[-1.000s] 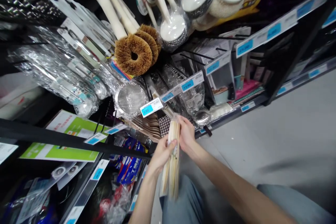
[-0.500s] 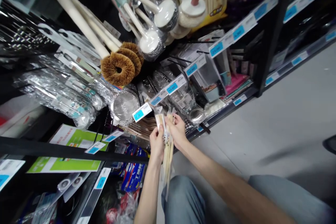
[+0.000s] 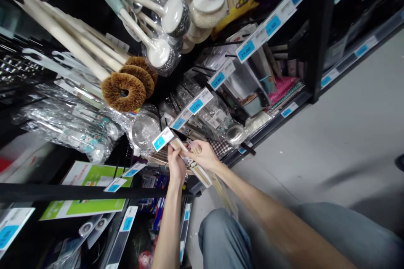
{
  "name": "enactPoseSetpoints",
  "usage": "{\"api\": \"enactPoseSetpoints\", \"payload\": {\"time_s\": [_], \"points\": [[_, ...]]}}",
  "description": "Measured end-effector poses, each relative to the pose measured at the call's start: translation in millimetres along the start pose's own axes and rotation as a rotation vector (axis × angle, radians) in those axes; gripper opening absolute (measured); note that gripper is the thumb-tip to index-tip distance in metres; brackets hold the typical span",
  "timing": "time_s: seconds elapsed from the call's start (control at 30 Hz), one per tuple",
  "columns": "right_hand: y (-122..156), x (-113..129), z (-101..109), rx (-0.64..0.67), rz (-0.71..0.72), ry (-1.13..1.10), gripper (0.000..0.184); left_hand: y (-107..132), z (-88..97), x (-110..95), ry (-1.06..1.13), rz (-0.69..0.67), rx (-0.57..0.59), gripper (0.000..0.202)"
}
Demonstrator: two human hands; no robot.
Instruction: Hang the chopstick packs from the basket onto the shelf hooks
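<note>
My left hand [image 3: 176, 165] is closed on the upper end of a clear pack of pale wooden chopsticks [image 3: 198, 172] with a panda print. The pack slants down to the right, just below a shelf price tag [image 3: 163, 139]. My right hand [image 3: 204, 155] is closed beside it, its fingers against the same pack. From under the right hand hangs a second slim pack of chopsticks [image 3: 224, 195], partly covered by the wrist and blurred. Behind the hands, more packaged goods hang at the rack, partly hidden.
Round brown scrub brushes [image 3: 123, 91] and white-headed pot brushes [image 3: 159, 55] hang above. A wrapped strainer [image 3: 145, 130] hangs at left. Black shelf edge [image 3: 240, 153] runs diagonally along the grey floor [image 3: 284, 168]. A green-white packet [image 3: 85, 206] lies lower left.
The packs were upright and side by side between my hands. Now the panda pack tilts toward the rack's price tag, while the other trails below my right wrist. The view has shifted slightly.
</note>
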State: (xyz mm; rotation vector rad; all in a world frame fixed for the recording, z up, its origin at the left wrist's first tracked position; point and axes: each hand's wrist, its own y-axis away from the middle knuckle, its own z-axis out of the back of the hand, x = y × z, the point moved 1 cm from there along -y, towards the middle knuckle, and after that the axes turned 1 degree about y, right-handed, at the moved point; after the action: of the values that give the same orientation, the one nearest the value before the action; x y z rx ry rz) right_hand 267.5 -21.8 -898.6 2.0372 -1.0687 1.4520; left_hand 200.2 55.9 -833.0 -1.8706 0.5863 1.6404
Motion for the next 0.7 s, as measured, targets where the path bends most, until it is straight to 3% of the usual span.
{"api": "enactPoseSetpoints", "payload": {"time_s": [0.17,0.37,0.53,0.7], "points": [[-3,0,3,0.002,0.001,0.199,0.027,-18,6.4,-8,-0.017,-0.144,-0.249,0.03],[0,14,0,-0.072,0.107,0.231,0.022,-30,0.7,-18,0.007,-0.185,-0.214,0.036],[0,20,-5,-0.103,0.133,0.281,0.02,-37,-5.1,-12,-0.029,-0.345,-0.302,0.027],[-2,23,-8,-0.157,0.111,0.322,0.019,-48,-10.7,-7,-0.018,-0.363,-0.367,0.027]]}}
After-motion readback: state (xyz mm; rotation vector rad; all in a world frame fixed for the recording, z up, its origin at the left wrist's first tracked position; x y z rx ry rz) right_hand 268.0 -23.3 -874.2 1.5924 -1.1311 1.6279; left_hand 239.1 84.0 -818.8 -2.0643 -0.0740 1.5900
